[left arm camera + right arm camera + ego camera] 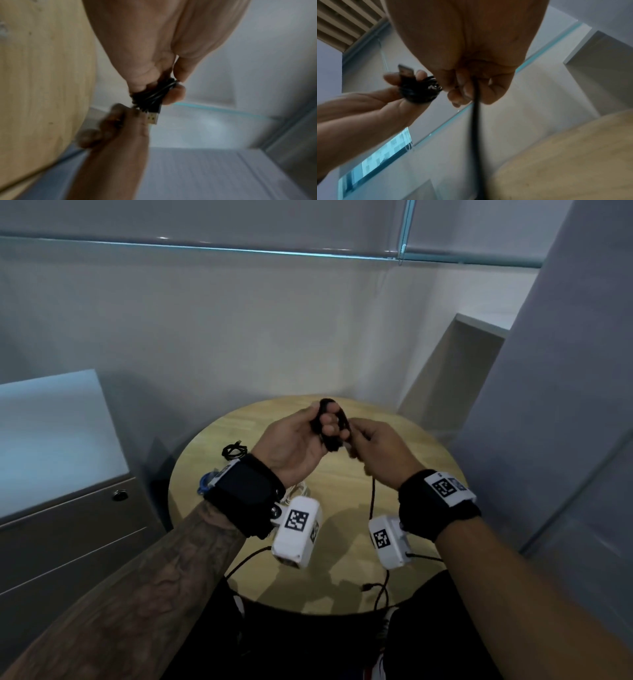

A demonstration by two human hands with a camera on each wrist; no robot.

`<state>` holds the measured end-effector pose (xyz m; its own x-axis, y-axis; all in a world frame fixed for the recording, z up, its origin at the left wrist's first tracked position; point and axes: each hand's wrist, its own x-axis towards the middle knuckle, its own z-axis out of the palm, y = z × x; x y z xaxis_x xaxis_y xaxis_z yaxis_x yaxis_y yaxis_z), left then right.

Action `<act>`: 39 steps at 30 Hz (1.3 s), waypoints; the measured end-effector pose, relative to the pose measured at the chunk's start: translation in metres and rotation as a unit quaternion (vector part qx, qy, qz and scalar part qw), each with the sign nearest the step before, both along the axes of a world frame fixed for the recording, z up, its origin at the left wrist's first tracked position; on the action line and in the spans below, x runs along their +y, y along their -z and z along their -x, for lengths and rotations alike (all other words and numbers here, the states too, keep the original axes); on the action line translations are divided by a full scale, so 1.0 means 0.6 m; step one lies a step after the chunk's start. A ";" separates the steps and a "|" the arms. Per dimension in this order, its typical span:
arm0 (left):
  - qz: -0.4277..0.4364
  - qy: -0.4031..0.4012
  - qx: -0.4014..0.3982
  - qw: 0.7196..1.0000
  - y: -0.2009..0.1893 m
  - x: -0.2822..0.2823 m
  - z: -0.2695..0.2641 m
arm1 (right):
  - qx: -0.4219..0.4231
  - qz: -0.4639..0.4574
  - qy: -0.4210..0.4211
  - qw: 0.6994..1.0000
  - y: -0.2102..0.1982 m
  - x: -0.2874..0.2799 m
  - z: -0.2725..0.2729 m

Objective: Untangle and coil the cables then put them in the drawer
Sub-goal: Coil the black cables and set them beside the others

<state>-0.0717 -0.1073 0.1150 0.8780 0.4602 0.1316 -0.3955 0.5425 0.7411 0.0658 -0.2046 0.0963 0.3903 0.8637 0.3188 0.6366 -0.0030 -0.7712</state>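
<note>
Both hands are up over the far half of the round table, and the left hand, palm turned up, has its fingers curled round a black cable coil (USB plug poking out). The right hand, knuckles up, pinches the cable's loose tail, which hangs toward the table's near edge.

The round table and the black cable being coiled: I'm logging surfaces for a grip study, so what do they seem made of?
Round table: looks like pale wood or wood veneer, matte, with visible grain. Black cable, gripped by the left hand and fed by the right hand: probably smooth, slightly glossy plastic or rubber sheath; its plug tip looks metallic.
</note>
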 end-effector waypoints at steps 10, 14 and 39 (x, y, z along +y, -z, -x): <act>-0.210 -0.265 0.113 0.934 0.040 0.044 -0.001 | -0.116 0.072 -0.046 0.990 -0.003 -0.033 0.043; -0.476 -0.253 0.201 0.818 0.057 0.029 0.003 | -0.124 0.003 -0.037 0.992 -0.035 -0.041 0.041; -0.398 -0.260 0.216 0.853 0.075 0.044 0.012 | -0.161 0.065 -0.034 0.984 -0.014 -0.051 0.029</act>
